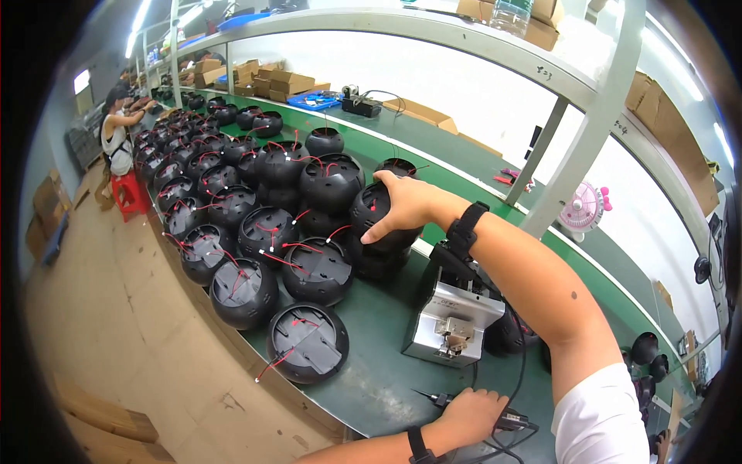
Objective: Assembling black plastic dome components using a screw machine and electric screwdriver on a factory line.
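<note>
brown cardboard boxes (282, 80) on the far bench

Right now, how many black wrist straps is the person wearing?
2. One strap sits behind the right hand on a black shell; the other behind the left hand gripping a tool.
</note>
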A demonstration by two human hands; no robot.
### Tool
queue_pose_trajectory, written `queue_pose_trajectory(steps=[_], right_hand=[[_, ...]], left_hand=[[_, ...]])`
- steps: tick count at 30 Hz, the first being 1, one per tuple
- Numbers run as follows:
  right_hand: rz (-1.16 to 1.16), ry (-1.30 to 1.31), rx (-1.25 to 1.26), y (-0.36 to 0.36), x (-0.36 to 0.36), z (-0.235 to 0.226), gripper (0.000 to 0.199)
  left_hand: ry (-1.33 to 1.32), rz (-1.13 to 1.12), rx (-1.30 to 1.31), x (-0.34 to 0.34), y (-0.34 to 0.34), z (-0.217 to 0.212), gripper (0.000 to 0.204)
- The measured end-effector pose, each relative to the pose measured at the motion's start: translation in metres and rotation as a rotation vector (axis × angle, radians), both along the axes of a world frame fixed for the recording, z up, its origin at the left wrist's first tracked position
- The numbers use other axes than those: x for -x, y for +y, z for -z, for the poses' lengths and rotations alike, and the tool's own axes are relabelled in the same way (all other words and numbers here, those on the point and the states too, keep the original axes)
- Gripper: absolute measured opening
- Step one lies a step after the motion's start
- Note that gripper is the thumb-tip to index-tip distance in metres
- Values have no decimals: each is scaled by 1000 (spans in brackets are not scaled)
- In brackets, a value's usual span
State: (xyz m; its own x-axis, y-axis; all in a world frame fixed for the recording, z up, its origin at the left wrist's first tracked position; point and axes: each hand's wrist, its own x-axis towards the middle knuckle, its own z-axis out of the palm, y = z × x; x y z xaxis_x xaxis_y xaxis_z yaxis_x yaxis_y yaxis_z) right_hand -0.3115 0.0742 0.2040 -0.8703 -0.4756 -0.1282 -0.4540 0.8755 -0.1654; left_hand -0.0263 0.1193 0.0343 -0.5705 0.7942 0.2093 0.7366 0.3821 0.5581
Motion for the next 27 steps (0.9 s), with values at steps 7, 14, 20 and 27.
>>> queue_pose_trajectory(steps=[7, 14, 20, 27], right_hand=[[4, -40, -14, 2, -6, -5, 136], [164, 97, 123, 1, -3, 1, 133], [-708, 528, 679, 96, -51, -86, 64], [125, 1203, 800, 314, -80, -76, 28]], left_hand=[[46, -11, 49, -1, 2, 3, 46], [-3, 33, 70, -1, 3, -3, 42], [76, -17, 11, 2, 1, -7, 37], [45, -56, -45, -7, 9, -9, 33]])
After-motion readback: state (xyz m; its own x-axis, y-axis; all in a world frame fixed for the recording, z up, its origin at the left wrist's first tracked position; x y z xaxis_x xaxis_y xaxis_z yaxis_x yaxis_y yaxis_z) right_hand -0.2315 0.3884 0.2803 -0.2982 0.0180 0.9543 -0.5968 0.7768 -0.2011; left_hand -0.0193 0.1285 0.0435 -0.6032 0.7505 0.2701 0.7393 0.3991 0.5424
